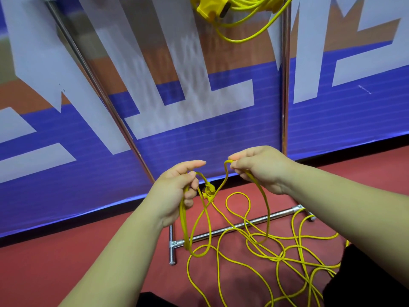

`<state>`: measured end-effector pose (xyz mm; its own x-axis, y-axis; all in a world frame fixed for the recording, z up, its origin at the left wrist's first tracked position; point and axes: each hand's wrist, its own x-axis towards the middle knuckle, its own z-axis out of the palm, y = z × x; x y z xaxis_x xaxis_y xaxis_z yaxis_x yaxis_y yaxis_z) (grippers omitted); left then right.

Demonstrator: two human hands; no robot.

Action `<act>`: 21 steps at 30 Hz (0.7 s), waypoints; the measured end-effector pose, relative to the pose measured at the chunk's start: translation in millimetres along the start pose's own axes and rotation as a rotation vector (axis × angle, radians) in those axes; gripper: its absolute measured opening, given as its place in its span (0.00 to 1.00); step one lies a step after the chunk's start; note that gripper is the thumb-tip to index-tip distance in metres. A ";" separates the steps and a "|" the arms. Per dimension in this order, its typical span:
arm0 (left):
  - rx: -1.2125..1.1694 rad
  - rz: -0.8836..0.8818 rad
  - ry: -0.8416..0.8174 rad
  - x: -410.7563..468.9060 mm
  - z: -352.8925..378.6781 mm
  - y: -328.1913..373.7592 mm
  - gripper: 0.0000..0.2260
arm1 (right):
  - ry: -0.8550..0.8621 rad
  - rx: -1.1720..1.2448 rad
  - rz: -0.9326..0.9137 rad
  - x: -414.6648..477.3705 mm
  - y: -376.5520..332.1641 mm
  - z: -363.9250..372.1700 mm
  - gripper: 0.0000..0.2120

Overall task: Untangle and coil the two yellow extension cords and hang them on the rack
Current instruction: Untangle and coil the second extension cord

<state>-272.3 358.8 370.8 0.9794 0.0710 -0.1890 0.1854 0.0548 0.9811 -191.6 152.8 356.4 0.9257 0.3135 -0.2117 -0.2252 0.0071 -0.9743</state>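
Red floor [66, 262], blue-and-white banner [221, 134] behind chrome rack [232, 228]. Left hand [177, 191]: fingers [192, 187] curled round gathered loops of loose cord [276, 247], index finger extended. Right hand [261, 171]: fingertips pinching one strand, loop hanging below. Plug [209, 191] dangling between the hands, just below left fingers. Remaining length sprawled tangled on floor below and right of right fingers, crossing rack's base bar. Coiled cord [239, 9] with socket block [210, 7] hung high above the fingers, at top edge.
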 end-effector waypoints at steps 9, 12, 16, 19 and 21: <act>0.139 0.016 -0.021 2.3 22.7 -11.5 0.13 | -0.167 -0.138 -0.129 -16.0 -12.8 5.6 0.05; 0.183 0.051 0.022 4.2 24.1 -11.6 0.08 | -0.197 -0.128 -0.172 -19.6 -14.7 6.1 0.01; 0.197 0.155 0.054 6.1 20.6 -4.1 0.05 | -0.263 -0.068 -0.180 -20.3 -16.4 3.6 0.05; 0.054 0.232 0.158 9.1 9.0 10.0 0.06 | -0.347 -0.058 -0.183 -17.3 -15.7 -4.5 0.05; -0.076 0.257 0.232 11.7 -4.1 18.0 0.06 | -0.380 -0.082 -0.173 -14.9 -12.1 -10.1 0.04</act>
<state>-257.9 364.7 386.0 0.9475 0.3157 0.0509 -0.0799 0.0795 0.9936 -199.6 138.4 370.5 0.7666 0.6419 -0.0164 -0.0376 0.0193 -0.9991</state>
